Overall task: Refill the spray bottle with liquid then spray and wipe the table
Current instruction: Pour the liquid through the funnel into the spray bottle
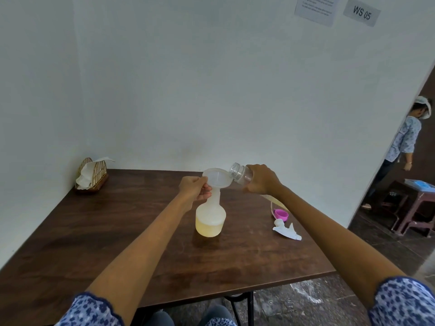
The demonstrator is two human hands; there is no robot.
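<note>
A white translucent spray bottle (210,217) stands upright mid-table, its lower part filled with pale yellow liquid. A white funnel (217,178) sits in its neck. My left hand (195,188) grips the funnel's rim and the bottle neck. My right hand (261,178) holds a clear plastic bottle (240,172), tilted with its open mouth at the funnel's right edge; it looks empty. The white spray head (286,229) lies loose on the table to the right, beside a pink cap (281,214).
A wicker holder with white tissues (90,175) stands at the table's (117,231) far left corner by the wall. A yellowish cloth (276,200) lies under my right forearm. Beyond the doorway at right stand a person (400,149) and stools (414,205).
</note>
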